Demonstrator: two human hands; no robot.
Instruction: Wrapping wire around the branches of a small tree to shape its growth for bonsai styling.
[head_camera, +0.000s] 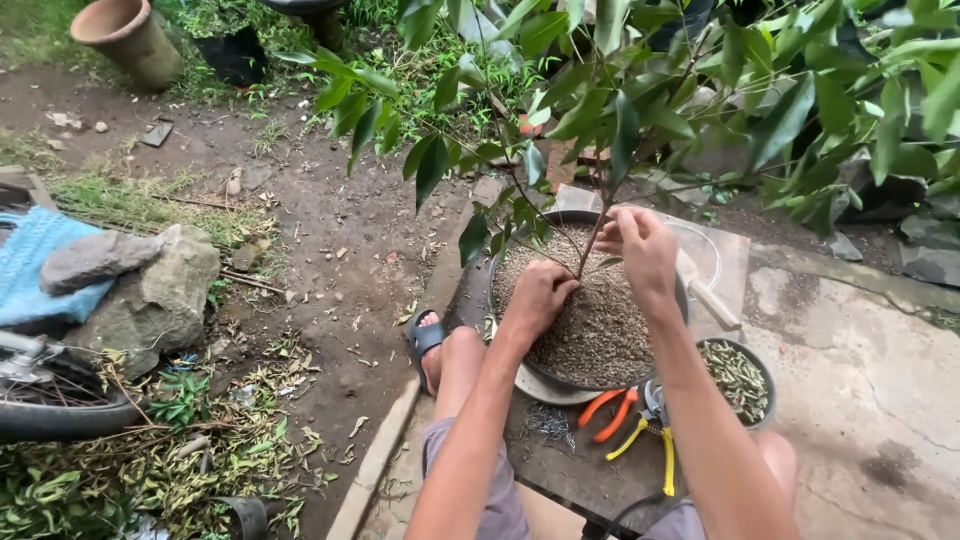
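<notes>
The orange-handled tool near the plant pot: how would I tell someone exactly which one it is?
Start at the big round pot of gritty gravel that holds the small tree; both hands are in it. On the dark surface just below its near rim lie two hand tools side by side. The orange-handled tool is the one on the picture's left, while its neighbour, the yellow-handled tool, sits nearer the small bowl of clippings.
</notes>
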